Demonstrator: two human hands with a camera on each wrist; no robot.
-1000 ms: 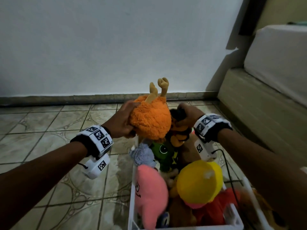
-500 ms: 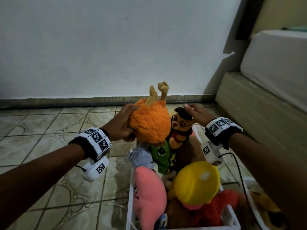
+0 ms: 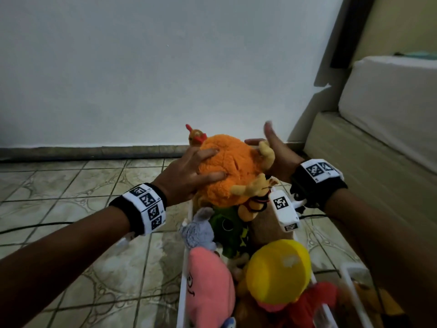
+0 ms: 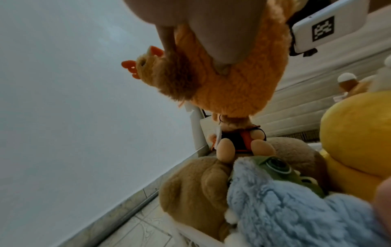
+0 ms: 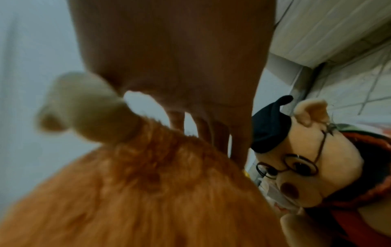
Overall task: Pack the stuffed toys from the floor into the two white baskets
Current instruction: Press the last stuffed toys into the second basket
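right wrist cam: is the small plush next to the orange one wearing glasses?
Yes: the small plush beside the orange chicken plush wears round wire-rimmed glasses over both eyes.

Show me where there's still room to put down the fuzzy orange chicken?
Hardly any inside the white plastic basket: the pink plush, yellow round plush, grey fluffy plush and green plush crowd it. The fuzzy orange chicken plush sits atop the far end. Bare tiled floor lies left of the basket, up to the wall.

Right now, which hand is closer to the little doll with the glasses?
Right. The right hand is on the orange plush chicken's far right side, just above the glasses doll. The left hand presses the chicken's opposite side, farther off.
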